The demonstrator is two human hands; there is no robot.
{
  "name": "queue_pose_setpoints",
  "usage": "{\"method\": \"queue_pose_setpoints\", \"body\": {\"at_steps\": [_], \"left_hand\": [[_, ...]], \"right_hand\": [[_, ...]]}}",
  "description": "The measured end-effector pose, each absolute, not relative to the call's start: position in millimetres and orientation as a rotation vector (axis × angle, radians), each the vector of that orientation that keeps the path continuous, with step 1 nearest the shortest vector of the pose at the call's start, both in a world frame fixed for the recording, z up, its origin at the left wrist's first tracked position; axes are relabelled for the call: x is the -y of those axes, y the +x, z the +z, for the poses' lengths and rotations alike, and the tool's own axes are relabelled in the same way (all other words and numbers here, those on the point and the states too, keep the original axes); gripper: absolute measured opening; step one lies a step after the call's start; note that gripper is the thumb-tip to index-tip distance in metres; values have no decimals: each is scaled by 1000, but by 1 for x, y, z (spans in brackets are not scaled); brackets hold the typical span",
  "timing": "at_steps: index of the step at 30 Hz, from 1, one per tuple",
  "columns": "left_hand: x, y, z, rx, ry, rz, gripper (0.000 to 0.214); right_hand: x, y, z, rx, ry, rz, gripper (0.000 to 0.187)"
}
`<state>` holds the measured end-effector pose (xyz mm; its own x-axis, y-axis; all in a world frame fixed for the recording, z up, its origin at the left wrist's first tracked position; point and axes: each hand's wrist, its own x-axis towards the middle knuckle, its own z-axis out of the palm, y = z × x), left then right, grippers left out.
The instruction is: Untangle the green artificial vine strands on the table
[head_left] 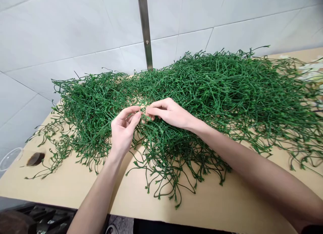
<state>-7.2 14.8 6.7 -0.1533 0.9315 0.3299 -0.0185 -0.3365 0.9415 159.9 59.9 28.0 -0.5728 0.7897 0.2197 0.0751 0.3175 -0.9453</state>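
Observation:
Green plastic flower stems lie in a large tangled heap across the table, each thin and curly with small leafy ends. Over the middle of the heap, my left hand is closed in a pinch, thumb against fingers, on a green stem. Close beside it on the right, my right hand also pinches at the green stems, its fingertips nearly touching those of the left. The exact piece between the fingers is small and partly hidden. A looser bunch of stems spreads below my hands toward the table's front edge.
The tan table has a dark hole at its left side. White flowers lie at the far right. Behind the table stands a tiled wall with a metal upright. A black crate is below the front left edge.

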Motion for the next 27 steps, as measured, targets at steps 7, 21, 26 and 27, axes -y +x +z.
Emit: {"method": "queue_pose_setpoints", "body": {"at_steps": [7, 21, 26, 27], "left_hand": [[-13, -7, 9, -1181, 1422, 1570, 21], [-12, -7, 10, -1132, 1473, 1528, 21], [-11, -5, 12, -1150, 1464, 1469, 19], [-10, -5, 12, -1155, 1467, 1470, 20]], "right_hand": [[-59, 162, 26, 1918, -688, 1375, 17], [-58, 161, 31, 1766, -839, 1410, 12], [-57, 166, 36, 1963, -731, 1217, 11], [-56, 167, 37, 2004, -725, 1166, 9]]}}
